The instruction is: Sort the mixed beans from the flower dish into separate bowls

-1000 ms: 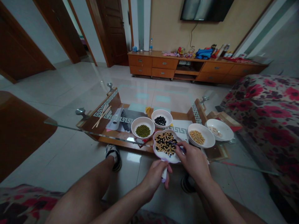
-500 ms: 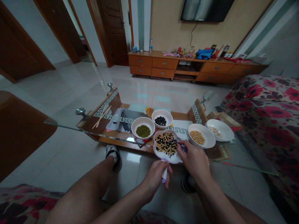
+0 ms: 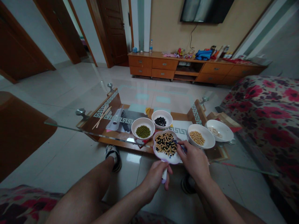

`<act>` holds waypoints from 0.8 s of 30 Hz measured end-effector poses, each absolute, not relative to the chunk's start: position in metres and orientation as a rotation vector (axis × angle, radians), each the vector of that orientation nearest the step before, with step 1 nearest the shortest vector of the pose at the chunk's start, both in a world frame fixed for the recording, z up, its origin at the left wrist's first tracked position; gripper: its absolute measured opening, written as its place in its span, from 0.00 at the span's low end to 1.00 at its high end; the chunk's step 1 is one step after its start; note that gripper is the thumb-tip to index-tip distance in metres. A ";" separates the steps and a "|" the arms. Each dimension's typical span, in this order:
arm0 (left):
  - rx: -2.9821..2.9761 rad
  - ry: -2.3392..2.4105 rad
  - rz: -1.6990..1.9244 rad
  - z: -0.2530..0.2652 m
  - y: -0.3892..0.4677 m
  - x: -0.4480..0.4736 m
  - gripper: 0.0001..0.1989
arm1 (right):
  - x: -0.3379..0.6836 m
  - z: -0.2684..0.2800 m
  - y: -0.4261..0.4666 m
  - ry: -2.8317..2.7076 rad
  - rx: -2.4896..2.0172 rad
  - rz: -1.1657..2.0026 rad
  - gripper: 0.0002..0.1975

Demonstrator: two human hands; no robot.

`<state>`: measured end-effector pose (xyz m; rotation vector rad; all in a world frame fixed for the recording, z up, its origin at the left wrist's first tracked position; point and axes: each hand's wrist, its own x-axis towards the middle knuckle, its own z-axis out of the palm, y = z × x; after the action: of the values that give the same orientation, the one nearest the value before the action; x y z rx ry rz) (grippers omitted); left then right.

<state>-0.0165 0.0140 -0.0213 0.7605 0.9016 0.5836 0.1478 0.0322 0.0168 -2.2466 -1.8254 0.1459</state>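
My left hand is closed around the handle of a white, purple-rimmed scalloped dish. Mixed black and yellow beans lie in the dish. Pinched in the fingers of my right hand are thin dark-blue tweezers, their tips down among the beans at the dish's right side. Behind the dish stand a white bowl of green beans and a white bowl of black beans. To the right are a bowl of yellow beans and a bowl with pale flat pieces.
The bowls stand on a glass coffee table with its front edge close to my knees. Wooden chopsticks lie at its left. A flowered sofa is at the right, and a low cabinet stands along the far wall.
Almost nothing differs. Both hands, the dish and the tweezers keep nearly the same place, and the view has shifted very slightly.
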 end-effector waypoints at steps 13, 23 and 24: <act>0.752 0.917 0.584 -0.022 0.014 -0.016 0.17 | 0.147 0.018 0.033 -1.820 -2.229 0.161 0.13; 0.759 0.914 0.594 -0.021 0.013 -0.015 0.17 | 0.148 0.012 0.034 -1.827 -2.187 0.126 0.14; 0.759 0.915 0.591 -0.021 0.013 -0.015 0.17 | 0.147 0.012 0.034 -1.830 -2.183 0.129 0.14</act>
<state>-0.0152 0.0133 -0.0208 0.7586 0.9153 0.5909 0.1472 0.0343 0.0121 -2.1826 -1.8305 0.1293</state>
